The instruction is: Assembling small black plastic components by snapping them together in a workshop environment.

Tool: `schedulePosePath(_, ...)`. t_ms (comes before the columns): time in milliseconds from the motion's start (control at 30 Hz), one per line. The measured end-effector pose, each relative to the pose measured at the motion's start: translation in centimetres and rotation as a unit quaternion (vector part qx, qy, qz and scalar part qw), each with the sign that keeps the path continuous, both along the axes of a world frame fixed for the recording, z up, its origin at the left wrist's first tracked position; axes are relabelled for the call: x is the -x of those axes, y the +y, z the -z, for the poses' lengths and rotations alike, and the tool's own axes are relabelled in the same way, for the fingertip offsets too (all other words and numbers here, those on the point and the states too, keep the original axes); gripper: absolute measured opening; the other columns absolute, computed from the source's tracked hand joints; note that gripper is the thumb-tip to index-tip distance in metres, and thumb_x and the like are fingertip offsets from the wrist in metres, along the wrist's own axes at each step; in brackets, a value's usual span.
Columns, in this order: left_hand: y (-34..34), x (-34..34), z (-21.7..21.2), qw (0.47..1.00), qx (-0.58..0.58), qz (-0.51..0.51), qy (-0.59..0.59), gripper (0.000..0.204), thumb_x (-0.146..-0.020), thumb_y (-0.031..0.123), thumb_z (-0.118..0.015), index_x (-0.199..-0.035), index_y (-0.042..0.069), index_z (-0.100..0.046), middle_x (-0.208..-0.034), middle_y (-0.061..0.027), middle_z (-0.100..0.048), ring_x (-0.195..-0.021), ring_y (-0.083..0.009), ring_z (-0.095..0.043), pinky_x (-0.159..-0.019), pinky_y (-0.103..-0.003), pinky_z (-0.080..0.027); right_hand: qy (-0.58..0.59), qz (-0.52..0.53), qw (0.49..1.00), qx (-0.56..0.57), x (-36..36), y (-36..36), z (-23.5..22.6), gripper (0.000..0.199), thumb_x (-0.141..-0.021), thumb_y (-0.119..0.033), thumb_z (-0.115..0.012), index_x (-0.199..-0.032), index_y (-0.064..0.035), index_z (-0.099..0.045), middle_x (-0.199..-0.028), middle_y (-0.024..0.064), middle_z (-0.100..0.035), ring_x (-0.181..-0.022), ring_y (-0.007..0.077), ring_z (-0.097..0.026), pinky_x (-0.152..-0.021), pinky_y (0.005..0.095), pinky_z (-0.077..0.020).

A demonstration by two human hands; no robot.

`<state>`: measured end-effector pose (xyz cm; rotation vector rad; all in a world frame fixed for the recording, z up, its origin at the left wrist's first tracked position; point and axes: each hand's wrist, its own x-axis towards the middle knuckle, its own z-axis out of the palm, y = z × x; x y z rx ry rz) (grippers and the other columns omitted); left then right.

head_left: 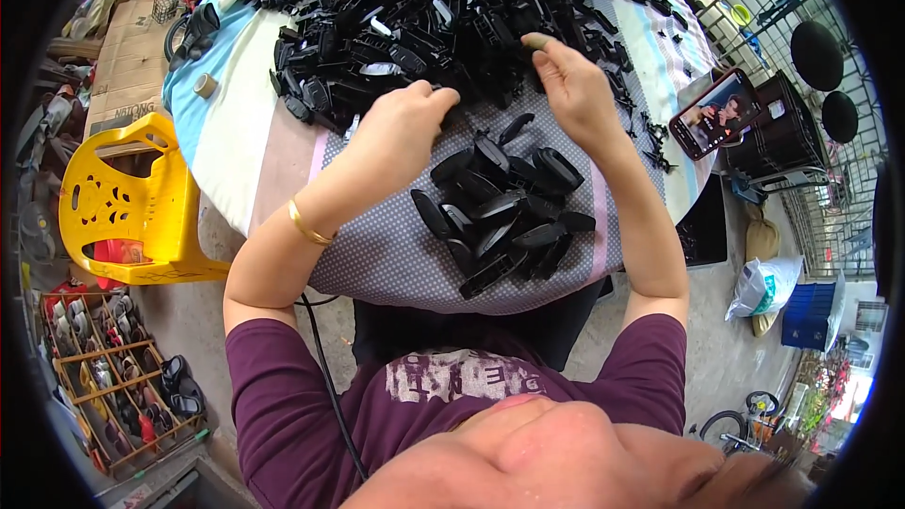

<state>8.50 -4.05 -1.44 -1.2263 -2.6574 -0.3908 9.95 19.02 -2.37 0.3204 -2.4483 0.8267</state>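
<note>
Your left hand is curled at the near edge of the big heap of black plastic clip parts; whether it grips one, you cannot tell. Your right hand pinches at that heap too. The small sorted pile of black oval plastic pieces lies between your forearms on the desk, probably kept apart from the heap.

I see a short-sleeved maroon cotton T-shirt with faded pale chest print, and a thin gold bangle at nine o'clock.
</note>
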Motion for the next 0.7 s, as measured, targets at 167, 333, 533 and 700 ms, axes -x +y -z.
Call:
schedulePosePath(167,0.2,1.1,-1.4,0.873,-0.341,0.006,-0.35,0.027,-0.083,-0.004,-0.054,-0.11,-0.002,-0.058,-0.089,-0.0061,-0.062,-0.077,-0.0095,-0.058,-0.068,-0.024,-0.049,-0.185,-0.147,0.906,0.351,-1.7,-2.3,-0.7,0.029,-0.094,-0.017,-0.049,-0.115,0.001,-0.058,-0.09,-0.0001,-0.062,-0.082,0.0079,-0.058,-0.07,0.022,-0.0478)
schedulePosePath(333,1.2,1.1,0.4,0.727,-0.468,0.026,-0.502,0.026,-0.088,-0.003,-0.049,-0.113,-0.005,-0.054,-0.097,-0.0071,-0.061,-0.085,-0.0135,-0.061,-0.078,-0.026,-0.052,-0.115,-0.166,0.905,0.374,-2.4,-4.3,-0.8,0.026,-0.088,-0.003,-0.055,-0.114,0.0008,-0.059,-0.085,0.0018,-0.061,-0.08,0.0068,-0.059,-0.065,0.0205,-0.0484)
schedulePosePath(533,1.8,0.4,0.6,0.688,-0.488,0.035,-0.536,0.026,-0.087,0.001,-0.053,-0.112,-0.004,-0.055,-0.101,-0.0081,-0.06,-0.089,-0.0145,-0.062,-0.081,-0.029,-0.053,0.111,-0.087,0.985,0.1,-1.9,-4.2,-0.9,0.021,-0.086,-0.004,-0.058,-0.104,0.0052,-0.06,-0.091,0.0095,-0.062,-0.082,0.0175,-0.062,-0.07,0.0261,-0.0503)
schedulePosePath(700,1.4,0.7,0.9,0.662,-0.526,0.021,-0.533,0.026,-0.085,-0.003,-0.053,-0.11,-0.004,-0.057,-0.099,-0.0073,-0.062,-0.086,-0.0123,-0.061,-0.077,-0.026,-0.053,0.003,-0.161,0.977,0.141,-3.0,-5.0,-1.6,0.028,-0.083,0.0,-0.059,-0.111,0.0066,-0.057,-0.11,0.015,-0.056,-0.093,0.0186,-0.059,-0.079,0.0268,-0.0476)
